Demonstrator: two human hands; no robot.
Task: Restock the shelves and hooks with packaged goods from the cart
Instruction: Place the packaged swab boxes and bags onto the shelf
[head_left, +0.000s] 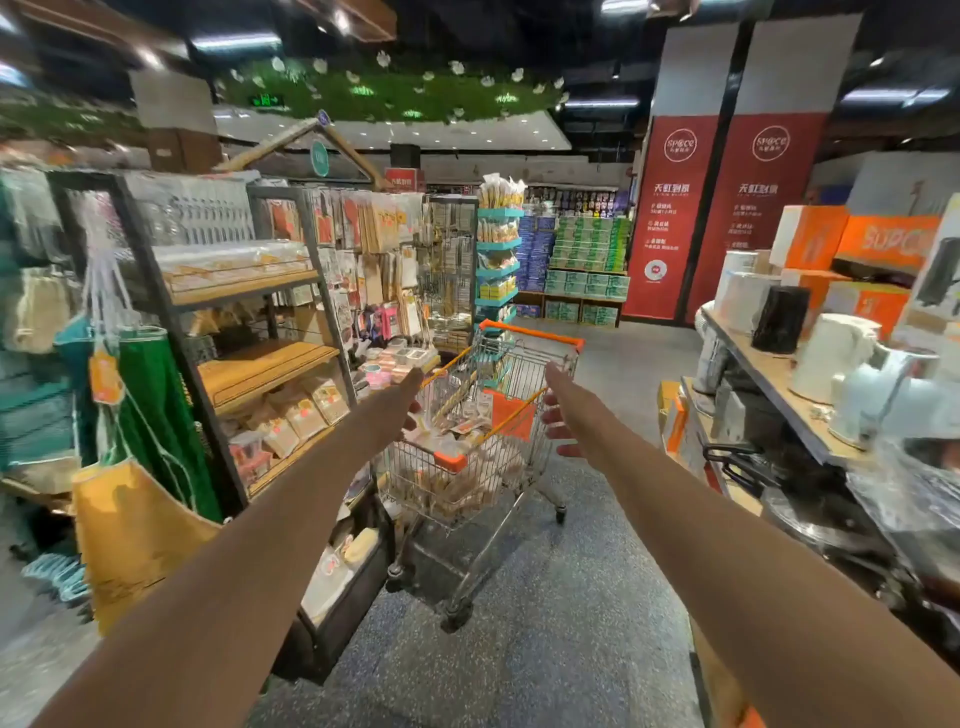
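Cart (483, 441) sits just beyond both hands — left hand (410, 400) and right hand (558, 415) reach out with relaxed, empty fingers, probably going for packaged goods (457, 431) inside.

Store interior was moderately bright, lit by ceiling strip lights (234, 41) that glared as white streaks. Ceiling itself stayed dark. Wide-angle lens bent shelves (249, 291) and banners (675, 218) outward toward edges. Left and right margins were smeared with motion blur; centre aisle was sharper. Shadows on floor (519, 649) were soft and faint.
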